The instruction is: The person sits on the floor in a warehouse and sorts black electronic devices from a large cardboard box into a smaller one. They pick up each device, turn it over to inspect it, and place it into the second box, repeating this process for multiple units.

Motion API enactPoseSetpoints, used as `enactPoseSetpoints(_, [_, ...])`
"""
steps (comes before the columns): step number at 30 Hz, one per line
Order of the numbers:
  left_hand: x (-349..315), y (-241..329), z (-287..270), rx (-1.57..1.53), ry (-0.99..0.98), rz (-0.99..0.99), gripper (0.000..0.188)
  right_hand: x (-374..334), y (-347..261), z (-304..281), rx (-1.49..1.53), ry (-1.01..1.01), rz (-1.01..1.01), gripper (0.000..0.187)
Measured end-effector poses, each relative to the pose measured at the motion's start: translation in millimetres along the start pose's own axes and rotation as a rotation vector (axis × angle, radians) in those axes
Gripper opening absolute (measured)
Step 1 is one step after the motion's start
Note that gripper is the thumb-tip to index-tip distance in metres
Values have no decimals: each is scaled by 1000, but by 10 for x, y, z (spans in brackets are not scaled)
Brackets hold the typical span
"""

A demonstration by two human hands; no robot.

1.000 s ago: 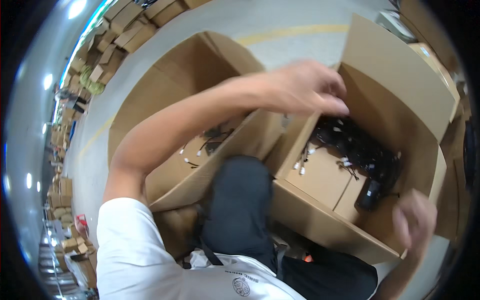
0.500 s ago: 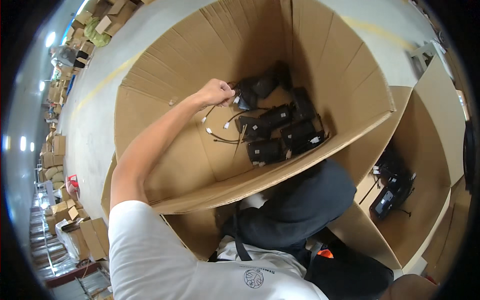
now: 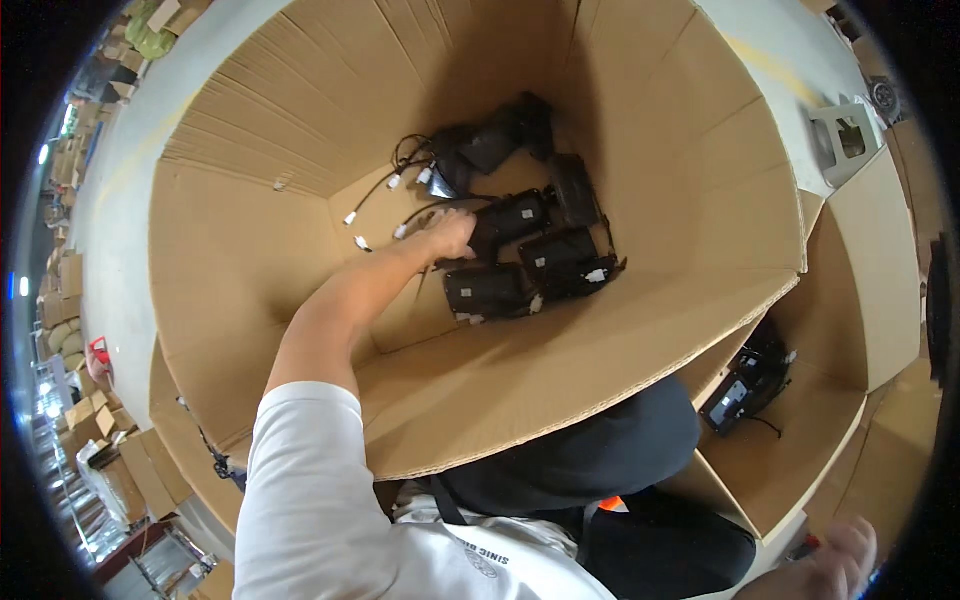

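Down inside a large cardboard box (image 3: 250, 215), my left hand (image 3: 448, 232) is closed on the left end of a black box-shaped device with a cable (image 3: 484, 240). My fingertips are partly hidden against it. Several similar black devices (image 3: 516, 215) lie around it on the box floor, with thin black cables ending in white connectors (image 3: 394, 181). Farther back rest black devices in dark wrapping (image 3: 490, 148). At the lower right edge, outside the box, my right hand (image 3: 845, 560) is smeared by motion, and its fingers are unclear.
To the right stands a second open carton (image 3: 830, 400) with black cabled devices (image 3: 735, 395) inside. A grey plastic stool (image 3: 845, 140) is beyond it. The big box's near wall rises beside my dark-trousered leg (image 3: 570, 440). Stacked cartons (image 3: 155, 475) line the far left.
My left hand has moved nearer, from the cables by the wrapped devices to a device at the middle left. My right hand shows more fully at the lower right. The view has shifted.
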State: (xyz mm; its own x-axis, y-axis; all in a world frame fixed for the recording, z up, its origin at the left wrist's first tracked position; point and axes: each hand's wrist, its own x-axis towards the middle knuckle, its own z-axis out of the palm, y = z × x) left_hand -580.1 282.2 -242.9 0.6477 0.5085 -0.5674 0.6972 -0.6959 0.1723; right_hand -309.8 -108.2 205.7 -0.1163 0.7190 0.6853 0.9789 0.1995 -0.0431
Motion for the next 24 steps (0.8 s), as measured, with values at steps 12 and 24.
enactPoseSetpoints(12, [-638,406,-1673,-1053,85,312,48,-312,398,422,135,-384,400,30])
enactPoseSetpoints(24, [-1209,1619,-2868,-656,499,823,49,722,399,1551,362,-169,517,37])
